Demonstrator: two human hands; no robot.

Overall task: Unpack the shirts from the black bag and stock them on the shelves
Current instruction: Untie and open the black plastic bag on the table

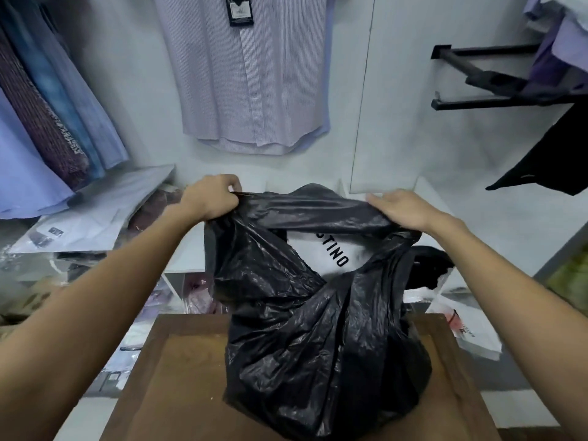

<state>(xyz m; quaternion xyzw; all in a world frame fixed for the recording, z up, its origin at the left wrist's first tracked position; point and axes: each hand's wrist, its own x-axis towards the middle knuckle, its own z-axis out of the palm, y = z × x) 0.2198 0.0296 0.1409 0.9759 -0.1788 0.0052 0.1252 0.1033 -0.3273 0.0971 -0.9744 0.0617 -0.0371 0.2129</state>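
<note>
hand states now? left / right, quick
Left hand: closed, gripping the rim of the black bag.
Right hand: on the bag's opposite rim, fingers hidden; grip cannot be told.

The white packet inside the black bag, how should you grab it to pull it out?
Probably by its top edge, coming from above through the bag's mouth. The white packet shows only in that opening; the black bag wraps around the rest. The left hand and right hand are holding the rim stretched apart, so one hand would have to let go first to reach in.
</note>
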